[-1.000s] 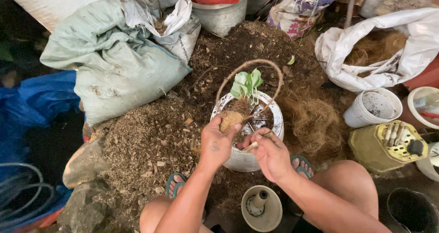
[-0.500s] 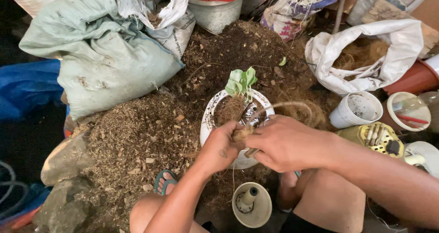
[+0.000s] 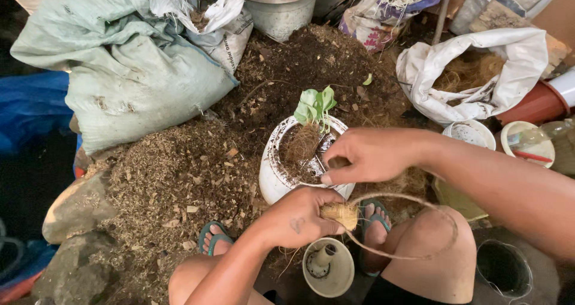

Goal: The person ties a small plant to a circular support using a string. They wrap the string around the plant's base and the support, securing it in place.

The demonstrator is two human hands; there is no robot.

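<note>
Left hand (image 3: 297, 216) grip closed on coir tuft (image 3: 339, 214); right hand (image 3: 372, 155) pinching at white pot (image 3: 272, 176) rim. Risk: seedling (image 3: 315, 104) leaning, knock topples it; fibre loop (image 3: 419, 227) may snag knee.

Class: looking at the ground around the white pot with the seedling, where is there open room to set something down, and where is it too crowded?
Open: the flat mulch pile between the grey-green sack and the white pot. Crowded: right of the pot, with small pots and a white bag; both hands fill the near side.

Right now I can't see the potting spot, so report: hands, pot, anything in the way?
Left hand pinching fibre tuft with rope loop. Right hand over white pot rim; seedling upright inside. Small cup below hands.
</note>
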